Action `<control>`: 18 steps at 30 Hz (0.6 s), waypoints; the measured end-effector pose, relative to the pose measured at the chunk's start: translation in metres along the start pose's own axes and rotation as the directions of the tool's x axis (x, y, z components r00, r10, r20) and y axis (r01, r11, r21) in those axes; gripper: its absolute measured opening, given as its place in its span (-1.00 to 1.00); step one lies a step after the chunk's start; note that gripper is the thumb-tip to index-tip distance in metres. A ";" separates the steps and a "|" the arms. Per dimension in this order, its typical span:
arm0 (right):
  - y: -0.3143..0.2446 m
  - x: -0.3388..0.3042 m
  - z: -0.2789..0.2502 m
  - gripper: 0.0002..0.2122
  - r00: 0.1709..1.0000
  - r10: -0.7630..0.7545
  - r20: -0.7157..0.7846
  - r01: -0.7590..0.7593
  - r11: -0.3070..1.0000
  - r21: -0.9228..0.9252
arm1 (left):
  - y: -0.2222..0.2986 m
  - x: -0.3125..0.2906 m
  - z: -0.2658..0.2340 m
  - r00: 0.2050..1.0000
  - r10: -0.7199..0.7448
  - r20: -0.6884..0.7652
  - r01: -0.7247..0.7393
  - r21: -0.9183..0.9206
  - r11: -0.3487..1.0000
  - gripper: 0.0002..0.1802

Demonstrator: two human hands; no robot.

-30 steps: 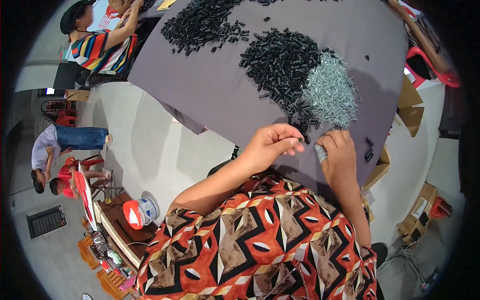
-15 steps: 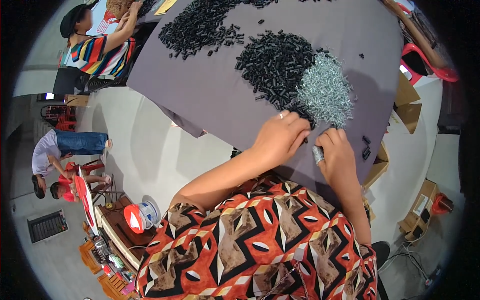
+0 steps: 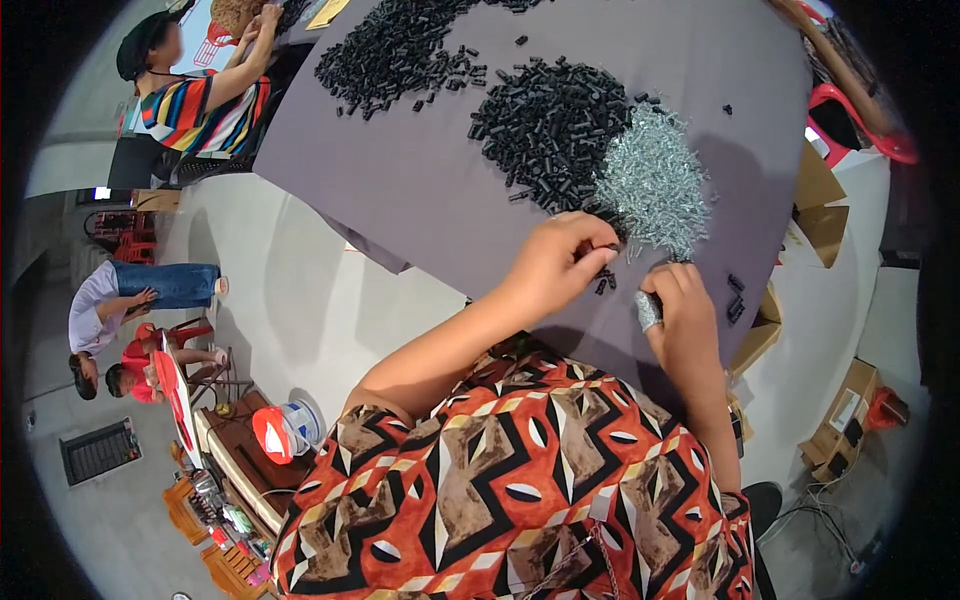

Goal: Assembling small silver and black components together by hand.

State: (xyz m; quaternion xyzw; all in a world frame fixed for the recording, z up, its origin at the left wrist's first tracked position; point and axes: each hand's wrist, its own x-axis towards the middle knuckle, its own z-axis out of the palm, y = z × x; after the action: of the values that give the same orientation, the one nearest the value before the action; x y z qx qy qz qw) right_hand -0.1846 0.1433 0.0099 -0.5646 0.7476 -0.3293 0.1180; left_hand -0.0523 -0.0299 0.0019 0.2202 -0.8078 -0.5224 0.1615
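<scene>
A heap of small black cylindrical pieces (image 3: 545, 130) lies on the grey-covered table (image 3: 440, 190), with a pile of small shiny silver screw-like pieces (image 3: 655, 185) touching its right side. At the near edge of both, my left hand (image 3: 560, 262) pinches a small black piece (image 3: 613, 247) between thumb and fingertips. A couple of loose black pieces (image 3: 606, 281) rest just below those fingers. My right hand (image 3: 688, 310) is curled at the silver pile's near edge, fingertips together. Whatever it holds is too small or hidden to name. Silver wrapping (image 3: 648, 311) covers its thumb.
Another black heap (image 3: 390, 55) spreads at the far left of the table. Stray black pieces (image 3: 735, 298) lie right of my right hand. A person in a striped shirt (image 3: 205, 105) works at the far left. Cardboard boxes (image 3: 820, 205) stand beyond the right edge.
My left hand has shifted slightly up and left, its thumb and fingertips now showing a black piece. Loose black pieces show beneath it. My right hand has moved slightly right and nearer me.
</scene>
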 end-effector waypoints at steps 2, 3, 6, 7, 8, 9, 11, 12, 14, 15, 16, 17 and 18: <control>0.004 0.000 0.001 -0.65 1.000 0.009 -0.005 -0.009 1.000 0.028 | -0.004 -0.004 -0.004 0.976 -0.214 0.050 0.218 -0.132 0.967 -0.90; 0.006 0.001 0.002 -0.65 1.000 0.018 -0.011 -0.018 0.998 0.055 | -0.010 -0.006 -0.005 0.973 -0.223 0.061 0.231 -0.263 0.937 -0.90; 0.008 0.002 0.004 -0.67 0.999 0.025 -0.028 -0.022 0.994 0.110 | -0.006 -0.011 -0.010 0.973 -0.229 0.036 0.230 -0.270 0.935 -0.91; 0.009 0.001 0.005 -0.67 0.999 0.026 -0.028 -0.023 0.994 0.108 | -0.004 -0.012 -0.011 0.975 -0.224 -0.003 0.222 -0.145 0.964 -0.90; 0.008 0.001 0.004 -0.67 0.999 0.013 -0.047 -0.007 0.993 0.119 | -0.005 -0.013 -0.012 0.975 -0.222 -0.003 0.219 -0.146 0.965 -0.90; 0.008 0.000 0.004 -0.67 0.998 -0.001 -0.066 0.010 0.992 0.129 | -0.007 -0.013 -0.013 0.994 -0.099 -0.052 0.098 -0.016 0.995 -0.88; 0.009 -0.001 0.003 -0.67 0.997 -0.009 -0.082 0.020 0.990 0.142 | -0.010 -0.013 -0.016 0.996 0.034 -0.085 -0.024 0.120 0.993 -0.87; 0.009 -0.002 0.004 -0.66 0.995 -0.014 -0.097 0.029 0.987 0.156 | -0.010 -0.013 -0.018 0.993 0.093 -0.070 -0.077 0.203 0.976 -0.86; 0.011 -0.002 0.005 -0.66 0.995 -0.011 -0.101 0.027 0.987 0.157 | -0.010 -0.014 -0.020 0.987 0.152 -0.054 -0.130 0.286 0.949 -0.84; 0.011 -0.002 0.006 -0.65 0.995 -0.006 -0.104 0.023 0.987 0.159 | -0.009 -0.015 -0.020 0.989 0.132 -0.073 -0.107 0.280 0.954 -0.83; 0.011 -0.003 0.007 -0.65 0.994 -0.011 -0.105 0.027 0.987 0.159 | -0.008 -0.015 -0.021 0.989 0.112 -0.092 -0.083 0.274 0.958 -0.81; 0.011 -0.003 0.009 -0.66 0.993 -0.002 -0.115 0.021 0.986 0.164 | -0.008 -0.014 -0.023 0.989 0.115 -0.097 -0.084 0.277 0.957 -0.81; 0.011 -0.003 0.010 -0.67 0.992 0.007 -0.126 0.015 0.985 0.170 | -0.010 -0.013 -0.025 0.984 0.099 -0.150 -0.058 0.257 0.965 -0.79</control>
State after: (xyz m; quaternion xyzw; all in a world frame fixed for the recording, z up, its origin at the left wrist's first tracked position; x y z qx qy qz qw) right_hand -0.1865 0.1443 -0.0053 -0.5321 0.7215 -0.4272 0.1176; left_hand -0.0276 -0.0460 0.0024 0.2481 -0.8600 -0.3892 0.2178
